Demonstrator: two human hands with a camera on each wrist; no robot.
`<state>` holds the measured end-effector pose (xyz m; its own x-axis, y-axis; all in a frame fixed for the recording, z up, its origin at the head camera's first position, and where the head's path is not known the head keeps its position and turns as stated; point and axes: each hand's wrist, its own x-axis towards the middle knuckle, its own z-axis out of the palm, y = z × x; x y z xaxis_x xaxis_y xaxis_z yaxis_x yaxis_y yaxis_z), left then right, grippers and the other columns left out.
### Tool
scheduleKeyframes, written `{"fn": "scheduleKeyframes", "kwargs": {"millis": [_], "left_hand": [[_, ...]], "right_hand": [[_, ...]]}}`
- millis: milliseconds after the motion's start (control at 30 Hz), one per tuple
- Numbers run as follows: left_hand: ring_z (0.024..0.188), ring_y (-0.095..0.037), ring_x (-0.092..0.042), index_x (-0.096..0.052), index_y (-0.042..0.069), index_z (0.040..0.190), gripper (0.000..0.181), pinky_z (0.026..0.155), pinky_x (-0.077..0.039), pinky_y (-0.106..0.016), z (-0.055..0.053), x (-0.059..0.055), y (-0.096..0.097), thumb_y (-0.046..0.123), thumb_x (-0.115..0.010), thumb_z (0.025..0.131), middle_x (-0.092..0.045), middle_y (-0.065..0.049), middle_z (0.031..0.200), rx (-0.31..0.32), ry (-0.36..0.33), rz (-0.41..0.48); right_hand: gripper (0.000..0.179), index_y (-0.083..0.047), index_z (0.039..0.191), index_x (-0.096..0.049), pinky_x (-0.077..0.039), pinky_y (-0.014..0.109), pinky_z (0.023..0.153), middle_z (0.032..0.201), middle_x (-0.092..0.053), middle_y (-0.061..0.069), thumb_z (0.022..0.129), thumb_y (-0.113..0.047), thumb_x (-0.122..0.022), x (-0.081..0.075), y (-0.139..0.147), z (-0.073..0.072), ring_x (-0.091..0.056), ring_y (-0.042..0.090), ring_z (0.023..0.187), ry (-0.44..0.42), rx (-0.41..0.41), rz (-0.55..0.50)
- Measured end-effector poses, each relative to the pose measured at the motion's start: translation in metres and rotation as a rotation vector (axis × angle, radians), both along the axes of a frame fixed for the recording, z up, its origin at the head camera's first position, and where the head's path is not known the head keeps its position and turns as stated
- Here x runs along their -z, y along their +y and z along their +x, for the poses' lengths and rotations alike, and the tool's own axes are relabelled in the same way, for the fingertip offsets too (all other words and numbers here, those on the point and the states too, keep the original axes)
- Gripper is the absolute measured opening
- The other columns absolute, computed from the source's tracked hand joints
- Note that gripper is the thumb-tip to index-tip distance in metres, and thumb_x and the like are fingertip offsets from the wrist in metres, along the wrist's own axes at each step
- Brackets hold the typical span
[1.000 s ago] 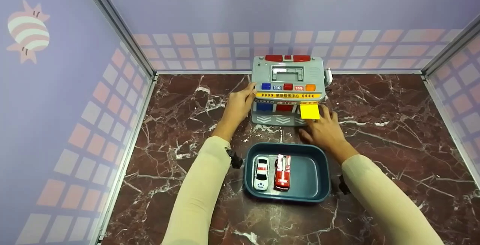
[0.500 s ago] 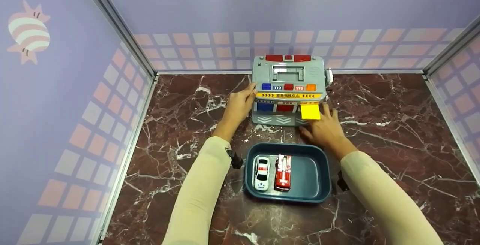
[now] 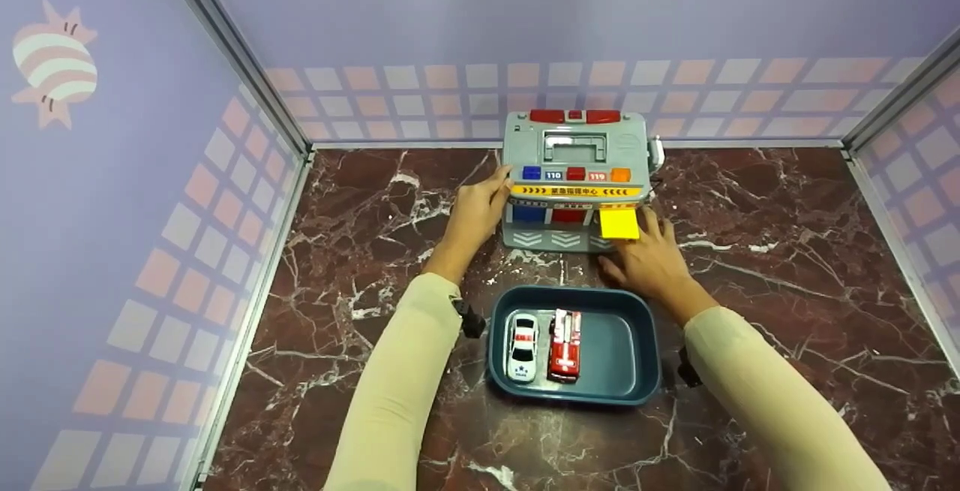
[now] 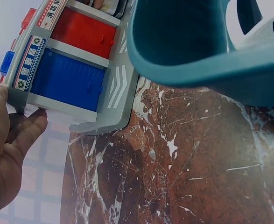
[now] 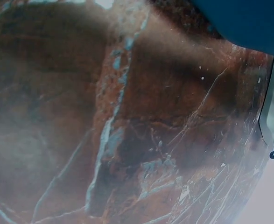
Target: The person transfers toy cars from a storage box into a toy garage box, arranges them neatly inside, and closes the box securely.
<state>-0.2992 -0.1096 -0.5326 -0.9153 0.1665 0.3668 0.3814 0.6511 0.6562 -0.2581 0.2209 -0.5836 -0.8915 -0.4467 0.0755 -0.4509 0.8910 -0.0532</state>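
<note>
A grey toy emergency station stands near the back wall. My left hand rests against its left side; in the left wrist view its fingers touch the side wall by the blue door. The red door beside it is down too. At the right bay a yellow door stands raised and covers part of my right hand. The thumb of that hand lies apart near the ramp, other fingers along the right side. Beside a fingertip in the left wrist view, a small pale vehicle-like thing shows in that bay.
A dark teal tray stands in front of the station, between my forearms. In it lie a white police car and a red fire truck. Purple patterned walls enclose the marbled tabletop.
</note>
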Motion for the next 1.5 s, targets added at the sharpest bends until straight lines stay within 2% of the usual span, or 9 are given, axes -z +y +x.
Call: {"fn": "scheduleKeyframes", "kwargs": {"millis": [233,433,667,833,967,1133,1500], "left_hand": [[0.142,-0.036,-0.065,-0.067,0.003,0.151,0.041,0.122,-0.053,-0.044,0.001,-0.001,0.000,0.024,-0.060,0.116,-0.066,-0.019,0.151,-0.007,-0.001,-0.003],[0.141,-0.036,-0.066,-0.068,0.002,0.150,0.040,0.121,-0.054,-0.044,0.001,-0.001,0.001,0.023,-0.061,0.116,-0.067,-0.019,0.150,-0.011,0.008,-0.001],[0.138,-0.037,-0.068,-0.068,0.003,0.150,0.040,0.118,-0.056,-0.046,0.001,-0.001,0.001,0.022,-0.061,0.115,-0.069,-0.018,0.148,-0.011,0.018,-0.022],[0.140,-0.039,-0.066,-0.068,0.001,0.150,0.040,0.120,-0.055,-0.048,0.001,-0.001,0.001,0.020,-0.061,0.115,-0.067,-0.019,0.149,-0.003,0.011,-0.003],[0.141,-0.036,-0.066,-0.067,0.002,0.150,0.041,0.121,-0.054,-0.045,0.000,-0.001,0.001,0.022,-0.060,0.116,-0.068,-0.018,0.149,-0.012,-0.002,-0.010],[0.141,-0.036,-0.066,-0.067,0.002,0.151,0.041,0.122,-0.053,-0.045,0.000,0.000,0.001,0.023,-0.060,0.116,-0.067,-0.018,0.149,-0.019,-0.004,-0.011],[0.139,-0.037,-0.068,-0.068,0.005,0.150,0.040,0.121,-0.054,-0.046,0.001,-0.003,0.002,0.023,-0.061,0.115,-0.069,-0.016,0.148,-0.030,0.001,-0.020]], "right_hand": [[0.067,-0.016,0.162,-0.051,-0.038,0.081,0.120,0.166,-0.052,0.027,0.106,-0.050,-0.066,0.002,0.008,0.008,-0.037,0.059,0.155,0.036,-0.046,0.026],[0.057,-0.016,0.156,-0.059,-0.038,0.079,0.120,0.164,-0.052,0.028,0.108,-0.047,-0.065,0.002,0.017,0.017,-0.039,0.059,0.154,0.044,-0.087,-0.008],[0.057,-0.019,0.159,-0.058,-0.042,0.076,0.117,0.157,-0.056,0.028,0.107,-0.043,-0.067,0.007,0.030,0.023,-0.047,0.055,0.147,0.119,-0.156,-0.035],[0.059,-0.020,0.160,-0.058,-0.046,0.076,0.112,0.163,-0.052,0.024,0.105,-0.040,-0.071,0.008,0.040,0.026,-0.050,0.054,0.142,0.169,-0.195,-0.060],[0.055,-0.020,0.156,-0.062,-0.048,0.076,0.108,0.170,-0.047,0.022,0.105,-0.037,-0.071,0.006,0.048,0.027,-0.054,0.053,0.138,0.207,-0.203,-0.076],[0.053,-0.018,0.153,-0.065,-0.048,0.076,0.109,0.174,-0.044,0.021,0.104,-0.035,-0.073,0.000,0.055,0.028,-0.055,0.054,0.137,0.212,-0.195,-0.084],[0.058,-0.012,0.154,-0.063,-0.048,0.075,0.109,0.169,-0.049,0.022,0.101,-0.030,-0.075,-0.014,0.064,0.026,-0.054,0.054,0.137,0.230,-0.182,-0.086]]}}
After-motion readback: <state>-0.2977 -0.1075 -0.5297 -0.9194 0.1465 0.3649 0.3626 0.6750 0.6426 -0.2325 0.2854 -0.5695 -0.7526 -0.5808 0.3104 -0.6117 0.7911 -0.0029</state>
